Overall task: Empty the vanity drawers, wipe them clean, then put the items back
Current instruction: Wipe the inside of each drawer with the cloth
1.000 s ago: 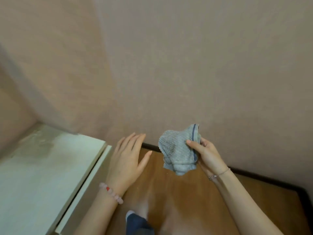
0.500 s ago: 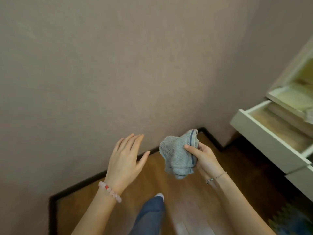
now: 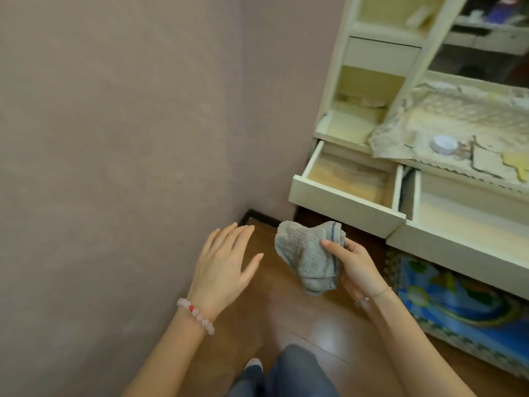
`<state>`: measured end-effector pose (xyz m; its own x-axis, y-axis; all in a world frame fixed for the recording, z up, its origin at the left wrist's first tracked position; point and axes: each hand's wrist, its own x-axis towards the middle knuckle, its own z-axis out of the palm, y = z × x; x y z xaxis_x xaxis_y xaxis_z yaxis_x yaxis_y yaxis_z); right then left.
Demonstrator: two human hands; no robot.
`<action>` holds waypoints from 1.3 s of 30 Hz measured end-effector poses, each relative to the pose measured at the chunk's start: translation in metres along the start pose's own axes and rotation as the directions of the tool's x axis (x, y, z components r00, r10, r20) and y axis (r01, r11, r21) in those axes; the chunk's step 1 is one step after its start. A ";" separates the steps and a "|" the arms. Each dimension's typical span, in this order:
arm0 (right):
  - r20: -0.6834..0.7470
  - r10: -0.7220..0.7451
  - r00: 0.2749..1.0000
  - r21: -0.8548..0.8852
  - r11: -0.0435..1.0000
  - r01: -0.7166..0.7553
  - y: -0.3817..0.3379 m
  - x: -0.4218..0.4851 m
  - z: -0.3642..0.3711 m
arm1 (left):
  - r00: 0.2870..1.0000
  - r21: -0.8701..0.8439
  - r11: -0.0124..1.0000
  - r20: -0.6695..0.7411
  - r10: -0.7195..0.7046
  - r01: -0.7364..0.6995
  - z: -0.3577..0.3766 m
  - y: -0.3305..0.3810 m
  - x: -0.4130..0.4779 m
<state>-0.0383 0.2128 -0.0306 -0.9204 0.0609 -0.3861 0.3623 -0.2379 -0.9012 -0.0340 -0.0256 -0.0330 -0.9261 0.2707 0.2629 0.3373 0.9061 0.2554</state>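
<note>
My right hand [image 3: 353,266] grips a crumpled grey cloth [image 3: 305,255] with a dark stripe, held in the air above the wooden floor. My left hand [image 3: 226,263] hovers beside it with fingers straight and spread, holding nothing. To the upper right stands the cream vanity [image 3: 380,35]. Its left drawer [image 3: 340,204] is pulled out and shows a bare wooden bottom. A second drawer [image 3: 458,250] to its right is also pulled out. Both hands are below and left of the drawers, apart from them.
A mauve wall [image 3: 128,124] fills the left side, meeting the floor at a dark skirting. The vanity top carries crumpled paper [image 3: 446,116] and a small white jar [image 3: 444,144]. A blue patterned mat [image 3: 458,308] lies under the drawers. My legs show at the bottom.
My view has swung to the right, bringing the vanity and its pulled-out drawers into sight. Both hands keep the same pose, with the cloth still held in the right one.
</note>
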 end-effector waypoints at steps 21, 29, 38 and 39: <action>-0.175 -0.105 0.979 0.094 0.988 0.123 -0.139 0.211 -0.105 | 0.975 -0.054 0.980 0.109 0.196 -0.191 0.091 0.046 0.299; -0.271 -0.067 0.960 0.065 0.994 0.088 -0.155 0.285 -0.132 | 0.956 -0.085 0.970 0.169 0.239 -0.227 0.125 0.041 0.374; -0.441 0.123 0.889 0.111 0.990 -0.082 -0.109 0.365 -0.137 | 0.872 -0.146 0.943 0.361 0.332 -0.298 0.178 0.006 0.450; -0.445 0.136 0.885 0.109 0.989 -0.097 -0.105 0.372 -0.136 | 0.861 -0.155 0.940 0.376 0.342 -0.306 0.183 0.003 0.456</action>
<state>-0.3985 0.3923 -0.1065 -0.7001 0.4531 -0.5518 0.4317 -0.3470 -0.8326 -0.4863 0.1596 -0.0823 -0.7459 0.6651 -0.0356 0.6261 0.7183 0.3034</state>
